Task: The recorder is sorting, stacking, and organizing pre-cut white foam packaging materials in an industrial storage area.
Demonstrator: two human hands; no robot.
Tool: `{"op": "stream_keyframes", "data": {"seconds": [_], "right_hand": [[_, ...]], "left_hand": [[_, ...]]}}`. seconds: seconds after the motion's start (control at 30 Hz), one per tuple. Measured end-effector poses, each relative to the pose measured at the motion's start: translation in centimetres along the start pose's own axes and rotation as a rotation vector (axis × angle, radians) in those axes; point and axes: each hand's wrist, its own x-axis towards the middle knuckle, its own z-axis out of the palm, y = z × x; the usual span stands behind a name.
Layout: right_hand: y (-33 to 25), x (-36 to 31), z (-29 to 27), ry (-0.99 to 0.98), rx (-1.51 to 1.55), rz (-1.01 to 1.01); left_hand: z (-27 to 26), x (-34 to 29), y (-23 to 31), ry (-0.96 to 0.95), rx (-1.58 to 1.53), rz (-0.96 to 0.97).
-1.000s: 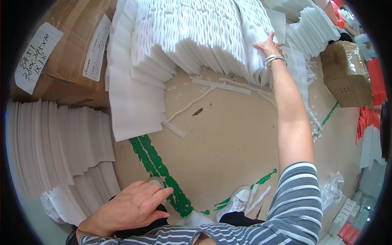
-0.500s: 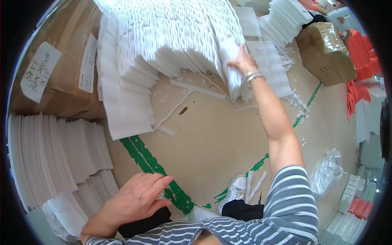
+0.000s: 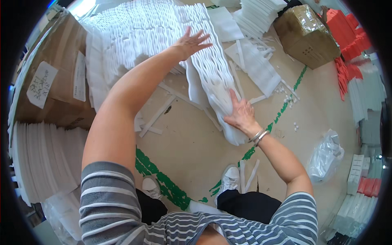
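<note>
A long row of white foam sheets, packed on edge with wavy tops, runs from the far middle toward me. My right hand, a metal bangle at its wrist, grips the row's near end, thumb and fingers spread around it. My left hand reaches across the row farther back, fingers spread wide, its palm side over the sheets. Whether it presses on them I cannot tell. To the left stands a wider block of the same foam sheets, partly hidden behind my left forearm.
At left stand a big cardboard box and upright white sheets. Foam strips litter the floor. Right are loose foam sheets, a taped carton, red foam pieces and a clear plastic bag. Green floor lines cross here.
My right hand has come nearer with the end of the foam row, which now juts out from the block. My left hand has swung from near my body up over the row.
</note>
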Motion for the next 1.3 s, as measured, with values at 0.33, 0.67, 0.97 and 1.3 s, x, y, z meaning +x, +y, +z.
{"op": "stream_keyframes", "data": {"seconds": [0.33,0.67,0.97,1.3], "right_hand": [[3.0,-3.4,1.4,0.205,0.1,-0.063],[5.2,-4.5,0.8,0.156,0.25,-0.052],[7.9,-6.4,1.7,0.206,0.294,-0.005],[15.5,-11.9,0.2,0.203,0.48,-0.021]], "left_hand": [[1.5,7.8,1.8,-0.07,-0.05,0.386],[1.8,9.7,1.1,-0.068,-0.169,0.507],[9.2,8.3,-2.3,0.131,-0.449,0.389],[0.8,5.0,-0.9,-0.277,-0.372,0.41]]}}
